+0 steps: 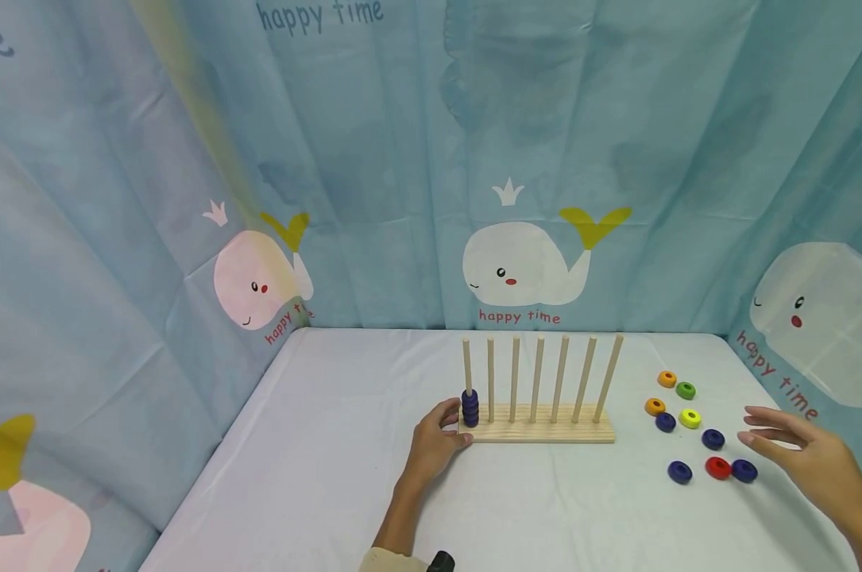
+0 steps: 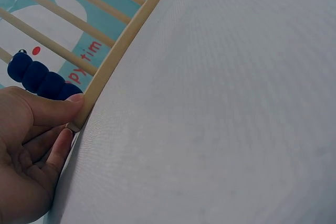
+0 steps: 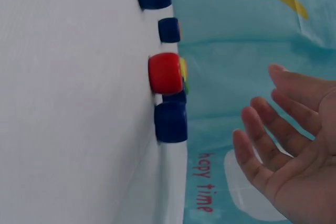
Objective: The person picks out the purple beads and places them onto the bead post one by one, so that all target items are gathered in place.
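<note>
My left hand (image 1: 434,446) grips the left end of a wooden peg stand (image 1: 545,433), its thumb on the base's front edge. In the left wrist view the thumb (image 2: 63,107) presses near the base's corner. Several dark blue rings (image 1: 470,408) are stacked on the leftmost peg; the other pegs are bare. At the right, my right hand (image 1: 809,453) hovers with relaxed, parted fingers and holds nothing. Nearest to it are a blue ring (image 1: 744,471) and a red ring (image 1: 718,468), lying side by side on the table.
Farther back on the white table (image 1: 295,477) lie a yellow ring (image 1: 690,418), a green ring (image 1: 686,390), two orange rings, one of them the rear ring (image 1: 667,379), and more blue rings (image 1: 680,472). A blue curtain (image 1: 373,262) with whale prints surrounds the table.
</note>
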Tool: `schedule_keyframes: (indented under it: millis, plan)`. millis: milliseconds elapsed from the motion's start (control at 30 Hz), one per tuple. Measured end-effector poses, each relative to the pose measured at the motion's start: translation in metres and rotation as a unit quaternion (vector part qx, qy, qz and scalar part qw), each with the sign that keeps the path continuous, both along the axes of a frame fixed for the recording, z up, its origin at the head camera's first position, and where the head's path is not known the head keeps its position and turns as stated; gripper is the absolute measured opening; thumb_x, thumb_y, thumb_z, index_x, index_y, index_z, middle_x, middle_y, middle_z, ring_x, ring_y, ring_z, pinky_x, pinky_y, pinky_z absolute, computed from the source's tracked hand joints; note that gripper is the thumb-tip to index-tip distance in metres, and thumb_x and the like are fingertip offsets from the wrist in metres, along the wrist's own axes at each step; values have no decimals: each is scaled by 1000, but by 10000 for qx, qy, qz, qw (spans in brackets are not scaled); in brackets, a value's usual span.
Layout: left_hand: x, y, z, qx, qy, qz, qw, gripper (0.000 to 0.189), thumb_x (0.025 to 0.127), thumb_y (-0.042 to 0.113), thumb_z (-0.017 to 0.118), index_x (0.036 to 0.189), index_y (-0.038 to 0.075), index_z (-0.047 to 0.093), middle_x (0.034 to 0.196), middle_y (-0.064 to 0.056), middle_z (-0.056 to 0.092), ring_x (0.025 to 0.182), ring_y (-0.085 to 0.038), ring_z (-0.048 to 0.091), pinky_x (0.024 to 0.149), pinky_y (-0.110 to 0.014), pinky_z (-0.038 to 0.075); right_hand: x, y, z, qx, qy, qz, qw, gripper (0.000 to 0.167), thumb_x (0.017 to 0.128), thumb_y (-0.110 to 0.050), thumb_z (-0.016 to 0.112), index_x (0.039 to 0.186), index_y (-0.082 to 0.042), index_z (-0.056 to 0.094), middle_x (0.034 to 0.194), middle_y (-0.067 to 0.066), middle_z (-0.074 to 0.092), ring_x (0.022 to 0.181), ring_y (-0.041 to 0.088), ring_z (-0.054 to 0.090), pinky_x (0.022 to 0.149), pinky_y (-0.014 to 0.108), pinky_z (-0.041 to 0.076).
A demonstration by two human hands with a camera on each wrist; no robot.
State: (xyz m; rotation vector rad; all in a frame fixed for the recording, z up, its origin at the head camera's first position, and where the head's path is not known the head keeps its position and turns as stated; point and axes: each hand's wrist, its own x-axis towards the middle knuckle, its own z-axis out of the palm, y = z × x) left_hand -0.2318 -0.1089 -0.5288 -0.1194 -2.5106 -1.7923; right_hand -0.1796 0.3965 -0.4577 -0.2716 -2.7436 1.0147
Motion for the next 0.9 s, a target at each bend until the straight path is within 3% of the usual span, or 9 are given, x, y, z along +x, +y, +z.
schedule_keyframes:
  millis: [67,133,400,733,900]
  plan:
    - [0,0,0,-8,-41,12,10000,66,86,3,83,148,5,59,144,-16,65,128,-32,65,101,-39,60,0,4,-4,-137,-307,18,9994,70,107,-33,65,149,17,41,144,46,47,123,66,47,88,77,52]
    - [0,-1,0,-13,-37,8,10000,66,86,3,83,148,4,59,143,-15,66,129,-32,65,101,-39,60,0,8,-7,-280,-621,68,9977,74,108,-37,63,152,17,36,148,46,42,128,68,42,90,83,46]
    - [1,-1,0,-20,-10,8,10000,66,86,3,83,147,4,60,142,-17,66,128,-33,65,100,-38,61,-3,22,-17,-224,-1050,481,9931,75,103,-30,71,150,17,38,145,44,49,123,63,53,91,78,50]
    - [1,0,1,38,-129,16,9999,66,86,4,82,148,6,59,143,-15,65,129,-32,64,102,-39,60,-8,27,-30,-162,-1186,552,9913,73,93,-11,80,146,20,41,135,45,56,111,58,65,84,61,64]
    - [2,0,1,40,-133,13,9999,67,87,4,83,149,4,58,144,-16,65,131,-32,64,103,-37,59,-8,26,-32,-142,-1421,595,9880,75,88,-6,83,145,20,41,130,43,60,111,59,64,79,56,65]
